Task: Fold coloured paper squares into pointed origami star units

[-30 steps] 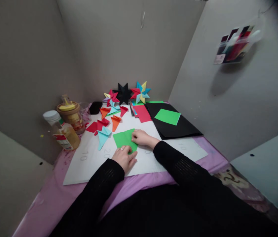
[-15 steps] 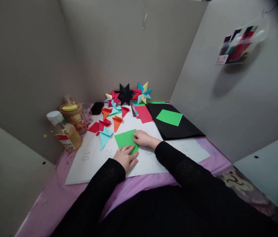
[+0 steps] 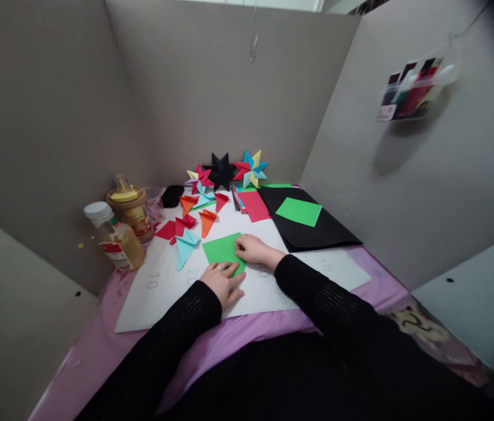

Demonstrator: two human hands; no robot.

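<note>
A green sheet of paper [image 3: 219, 248] lies on the white board in front of me. My left hand [image 3: 223, 283], with a ring on one finger, rests over its lower edge, fingers apart and stretched out. At the paper's right edge, my right hand [image 3: 253, 248] is closed, with its curled fingertips pressed on the green paper. That hand hides part of the right edge. Close by on the left is a light-blue folded paper piece [image 3: 186, 245], with an orange folded piece [image 3: 207, 222] above it.
Behind stand paper stars, including a black one [image 3: 221, 171]. At left are a glue bottle [image 3: 120, 245] and a brown tub [image 3: 131, 210]. A black folder [image 3: 317, 234] at right bears green paper [image 3: 299, 211]. Grey partitions [image 3: 229, 88] enclose the table.
The camera view has tilted up slightly, so the surroundings sit a little lower. Both hands stay at nearly the same places on the green paper.
</note>
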